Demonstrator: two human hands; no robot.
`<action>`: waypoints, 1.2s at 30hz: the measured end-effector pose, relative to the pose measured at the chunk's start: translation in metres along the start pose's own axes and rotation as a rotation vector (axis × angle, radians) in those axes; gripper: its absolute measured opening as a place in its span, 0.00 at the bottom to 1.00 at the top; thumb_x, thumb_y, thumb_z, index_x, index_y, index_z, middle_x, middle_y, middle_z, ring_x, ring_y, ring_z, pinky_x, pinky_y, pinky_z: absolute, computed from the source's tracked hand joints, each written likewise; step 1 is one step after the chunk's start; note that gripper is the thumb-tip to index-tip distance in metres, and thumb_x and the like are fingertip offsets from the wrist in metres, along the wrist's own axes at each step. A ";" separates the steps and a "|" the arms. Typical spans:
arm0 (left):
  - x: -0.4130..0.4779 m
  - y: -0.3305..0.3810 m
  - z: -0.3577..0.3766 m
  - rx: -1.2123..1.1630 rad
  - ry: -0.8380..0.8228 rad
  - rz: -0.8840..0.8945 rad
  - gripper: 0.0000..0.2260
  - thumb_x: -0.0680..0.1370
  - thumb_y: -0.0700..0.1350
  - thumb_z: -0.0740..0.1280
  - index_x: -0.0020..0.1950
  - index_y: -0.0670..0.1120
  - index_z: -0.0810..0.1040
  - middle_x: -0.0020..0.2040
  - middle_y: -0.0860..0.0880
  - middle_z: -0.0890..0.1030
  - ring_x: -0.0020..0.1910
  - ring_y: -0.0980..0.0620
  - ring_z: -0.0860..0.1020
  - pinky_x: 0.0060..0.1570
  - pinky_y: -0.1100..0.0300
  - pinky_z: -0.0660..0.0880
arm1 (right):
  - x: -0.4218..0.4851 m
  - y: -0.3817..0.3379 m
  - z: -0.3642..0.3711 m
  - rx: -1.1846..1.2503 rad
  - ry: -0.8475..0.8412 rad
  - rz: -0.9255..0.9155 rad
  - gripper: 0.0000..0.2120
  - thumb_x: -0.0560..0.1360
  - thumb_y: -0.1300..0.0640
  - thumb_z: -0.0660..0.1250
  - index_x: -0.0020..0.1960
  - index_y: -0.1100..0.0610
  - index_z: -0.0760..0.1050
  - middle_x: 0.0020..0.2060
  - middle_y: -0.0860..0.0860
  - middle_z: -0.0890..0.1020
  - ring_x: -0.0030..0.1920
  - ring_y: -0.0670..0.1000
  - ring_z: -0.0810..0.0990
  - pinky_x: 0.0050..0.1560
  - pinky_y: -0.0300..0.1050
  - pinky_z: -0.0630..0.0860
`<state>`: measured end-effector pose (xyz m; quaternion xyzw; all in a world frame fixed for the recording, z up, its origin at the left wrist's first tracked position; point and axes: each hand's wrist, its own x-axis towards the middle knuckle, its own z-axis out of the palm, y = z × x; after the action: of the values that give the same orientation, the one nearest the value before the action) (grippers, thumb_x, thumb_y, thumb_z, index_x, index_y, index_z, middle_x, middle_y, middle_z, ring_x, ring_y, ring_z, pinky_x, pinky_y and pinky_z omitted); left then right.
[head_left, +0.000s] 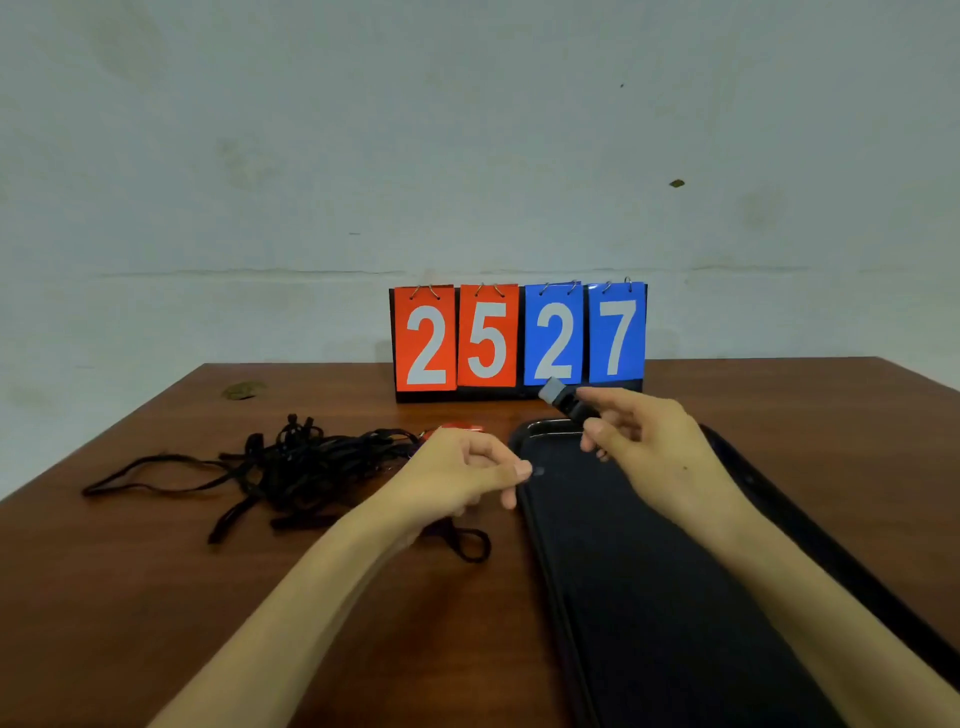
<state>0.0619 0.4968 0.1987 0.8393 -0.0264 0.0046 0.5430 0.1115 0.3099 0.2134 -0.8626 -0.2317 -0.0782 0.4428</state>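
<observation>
One black case (623, 571), near end cut off; right hand (649, 441) pinches grey-tipped stick (563, 400), long axis pointing up-left; left hand (467, 478) fingers curled, grip unclear.

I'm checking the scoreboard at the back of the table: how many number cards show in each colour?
Red cards: 2
Blue cards: 2
Total: 4
</observation>
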 end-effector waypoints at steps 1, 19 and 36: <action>0.000 0.001 -0.002 0.056 0.024 0.028 0.04 0.75 0.47 0.68 0.40 0.51 0.80 0.32 0.54 0.81 0.29 0.63 0.76 0.31 0.73 0.66 | 0.000 0.001 -0.001 -0.069 -0.008 -0.006 0.17 0.77 0.58 0.63 0.66 0.52 0.72 0.40 0.44 0.81 0.40 0.39 0.78 0.40 0.29 0.71; 0.002 -0.003 -0.005 -0.103 0.092 0.139 0.07 0.77 0.47 0.65 0.44 0.47 0.80 0.31 0.52 0.79 0.29 0.54 0.73 0.29 0.65 0.70 | -0.010 -0.014 0.004 0.340 -0.451 -0.079 0.03 0.74 0.64 0.66 0.46 0.58 0.76 0.40 0.52 0.86 0.40 0.48 0.84 0.38 0.36 0.78; -0.001 0.002 0.023 -0.061 -0.003 0.155 0.07 0.78 0.46 0.64 0.46 0.43 0.76 0.25 0.50 0.75 0.18 0.58 0.65 0.19 0.67 0.62 | -0.007 0.002 0.005 -0.024 0.055 -0.064 0.04 0.77 0.61 0.63 0.49 0.53 0.71 0.38 0.47 0.79 0.38 0.44 0.80 0.39 0.35 0.78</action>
<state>0.0600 0.4750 0.1911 0.8177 -0.0921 0.0445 0.5664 0.1057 0.3105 0.2060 -0.8576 -0.2460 -0.1190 0.4357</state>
